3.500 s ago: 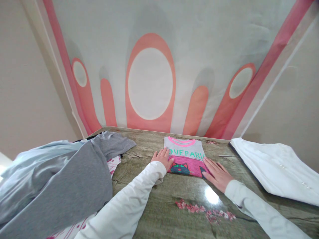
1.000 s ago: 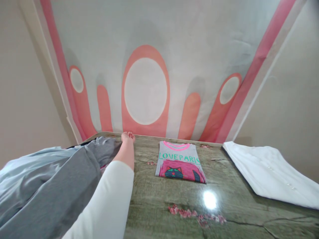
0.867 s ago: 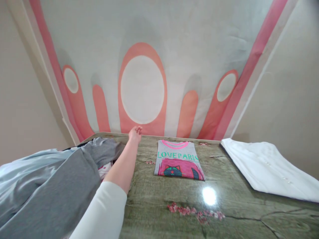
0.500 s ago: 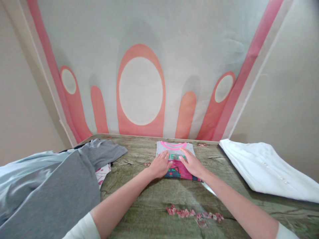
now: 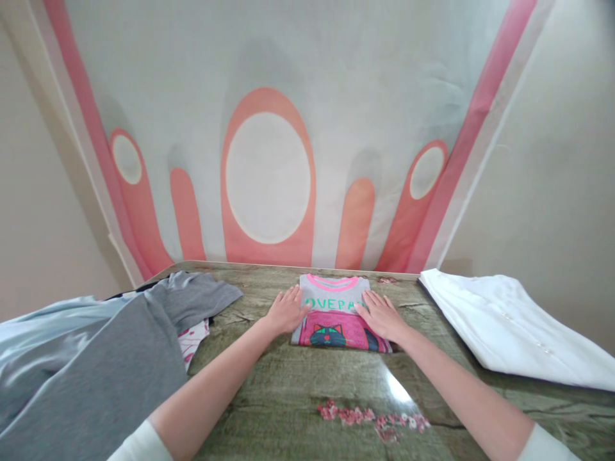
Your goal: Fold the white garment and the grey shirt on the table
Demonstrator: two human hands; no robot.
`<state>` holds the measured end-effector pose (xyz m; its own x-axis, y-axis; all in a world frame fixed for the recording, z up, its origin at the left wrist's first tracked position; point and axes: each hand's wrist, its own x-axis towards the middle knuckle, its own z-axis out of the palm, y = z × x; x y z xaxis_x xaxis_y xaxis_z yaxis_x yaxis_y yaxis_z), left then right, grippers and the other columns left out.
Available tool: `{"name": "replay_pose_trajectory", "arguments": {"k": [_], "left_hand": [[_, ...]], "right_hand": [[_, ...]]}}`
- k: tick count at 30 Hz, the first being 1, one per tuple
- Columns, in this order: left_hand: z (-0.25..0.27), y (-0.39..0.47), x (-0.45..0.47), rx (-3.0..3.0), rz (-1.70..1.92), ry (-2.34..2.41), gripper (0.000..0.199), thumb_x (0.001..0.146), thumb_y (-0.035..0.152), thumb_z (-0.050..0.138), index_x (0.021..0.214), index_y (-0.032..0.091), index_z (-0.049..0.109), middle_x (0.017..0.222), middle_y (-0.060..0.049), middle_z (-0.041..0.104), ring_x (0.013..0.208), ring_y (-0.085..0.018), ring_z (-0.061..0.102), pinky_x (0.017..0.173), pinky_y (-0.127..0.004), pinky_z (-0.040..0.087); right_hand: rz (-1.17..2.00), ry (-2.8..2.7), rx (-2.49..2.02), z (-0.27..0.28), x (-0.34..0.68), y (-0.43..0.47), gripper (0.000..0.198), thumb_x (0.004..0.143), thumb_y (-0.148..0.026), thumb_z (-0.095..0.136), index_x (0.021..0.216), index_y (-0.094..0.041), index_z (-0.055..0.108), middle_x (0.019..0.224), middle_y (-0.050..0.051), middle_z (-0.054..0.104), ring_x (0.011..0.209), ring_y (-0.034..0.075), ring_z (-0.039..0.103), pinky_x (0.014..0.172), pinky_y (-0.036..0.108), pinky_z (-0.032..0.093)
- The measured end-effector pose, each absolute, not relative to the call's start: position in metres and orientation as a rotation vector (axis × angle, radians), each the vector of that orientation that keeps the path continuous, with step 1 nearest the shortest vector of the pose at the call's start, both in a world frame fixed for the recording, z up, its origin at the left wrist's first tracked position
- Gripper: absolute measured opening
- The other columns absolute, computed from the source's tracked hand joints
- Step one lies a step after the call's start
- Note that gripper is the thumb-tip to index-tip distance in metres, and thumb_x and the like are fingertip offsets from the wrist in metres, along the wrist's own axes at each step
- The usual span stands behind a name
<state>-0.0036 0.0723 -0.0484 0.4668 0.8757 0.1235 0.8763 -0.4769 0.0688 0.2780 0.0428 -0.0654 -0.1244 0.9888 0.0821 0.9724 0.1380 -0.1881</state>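
Observation:
A folded T-shirt [image 5: 331,320], grey with a pink neckband, green letters and a cat print on a pink panel, lies flat on the table [image 5: 269,390]. My left hand [image 5: 287,310] rests at its left edge, fingers stretched out flat and partly over the table. At the right edge lies my right hand [image 5: 382,315], also flat with fingers extended, touching the shirt's side. Neither hand grips the cloth. The neckband points away from me.
To the left is a loose heap of clothes, with a grey garment [image 5: 120,365] on top and a light blue one [image 5: 43,326] beside it. Folded white clothing [image 5: 519,326] lies at the right. A wall with a pink-and-white pattern [image 5: 269,179] rises behind the table's far edge.
Both hands have moved apart, from the middle of the T-shirt out to its left and right edges. More of the letters and the cat print now shows.

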Motion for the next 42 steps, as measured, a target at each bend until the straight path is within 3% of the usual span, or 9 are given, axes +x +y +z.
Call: {"name": "replay_pose_trajectory", "arguments": {"k": [11,16,19,23,33,38,42], "left_hand": [[-0.062,0.11,0.033,-2.751,-0.353,-1.504,0.068,0.086,0.057,0.013,0.136,0.012,0.02,0.141,-0.012,0.021,0.129,-0.023,0.018,0.101,-0.039,0.018],[-0.056,0.107,0.017,-2.671,-0.222,-1.651,0.067,0.087,0.054,0.012,0.135,0.01,0.021,0.141,-0.013,0.02,0.129,-0.025,0.018,0.101,-0.043,0.018],[-0.046,0.088,0.012,-2.612,-0.16,-1.689,0.063,0.087,0.051,0.017,0.134,0.009,0.025,0.141,-0.014,0.02,0.128,-0.027,0.018,0.1,-0.047,0.016],[-0.034,0.046,0.02,-2.769,-0.222,-1.394,0.057,0.09,0.046,0.011,0.135,0.014,0.023,0.141,-0.01,0.021,0.13,-0.022,0.015,0.103,-0.042,0.015],[-0.036,0.003,0.003,-2.836,-0.237,-1.469,0.071,0.085,0.058,0.015,0.133,0.007,0.024,0.14,-0.016,0.022,0.129,-0.024,0.016,0.103,-0.037,0.018],[-0.04,0.011,-0.024,-2.742,-0.232,-1.67,0.057,0.088,0.043,0.026,0.13,0.005,0.028,0.136,-0.019,0.03,0.127,-0.025,0.025,0.101,-0.039,0.022],[-0.032,0.005,-0.021,-2.856,-0.402,-1.439,0.047,0.089,0.027,0.025,0.133,0.011,0.023,0.139,-0.012,0.027,0.128,-0.018,0.021,0.104,-0.033,0.019]], "right_hand": [[0.182,-2.182,-1.981,-0.071,0.287,0.092,0.078,0.08,-0.064,0.005,0.139,-0.013,0.011,0.145,0.006,0.008,0.131,0.019,0.007,0.105,0.038,0.009],[0.183,-2.081,-2.1,-0.078,0.311,0.094,0.078,0.082,-0.061,0.009,0.136,-0.007,0.019,0.143,0.012,0.016,0.131,0.022,0.012,0.105,0.04,0.009],[0.15,-2.057,-2.055,-0.078,0.312,0.082,0.076,0.083,-0.059,0.01,0.136,-0.005,0.02,0.142,0.013,0.018,0.131,0.022,0.013,0.105,0.041,0.013],[0.11,-2.218,-1.782,-0.073,0.292,0.05,0.073,0.084,-0.059,0.013,0.137,-0.009,0.018,0.143,0.01,0.017,0.131,0.021,0.012,0.106,0.04,0.012],[0.158,-2.439,-1.698,-0.072,0.305,-0.015,0.066,0.085,-0.056,0.018,0.138,-0.017,0.014,0.143,0.005,0.015,0.131,0.019,0.013,0.107,0.041,0.013],[0.134,-2.313,-1.788,-0.075,0.326,-0.031,0.066,0.085,-0.054,0.019,0.138,-0.015,0.016,0.143,0.007,0.018,0.13,0.021,0.014,0.106,0.044,0.016],[0.087,-2.368,-1.611,-0.056,0.312,-0.046,0.063,0.087,-0.05,0.024,0.139,-0.018,0.009,0.144,0.004,0.012,0.131,0.02,0.01,0.107,0.041,0.014]]}}
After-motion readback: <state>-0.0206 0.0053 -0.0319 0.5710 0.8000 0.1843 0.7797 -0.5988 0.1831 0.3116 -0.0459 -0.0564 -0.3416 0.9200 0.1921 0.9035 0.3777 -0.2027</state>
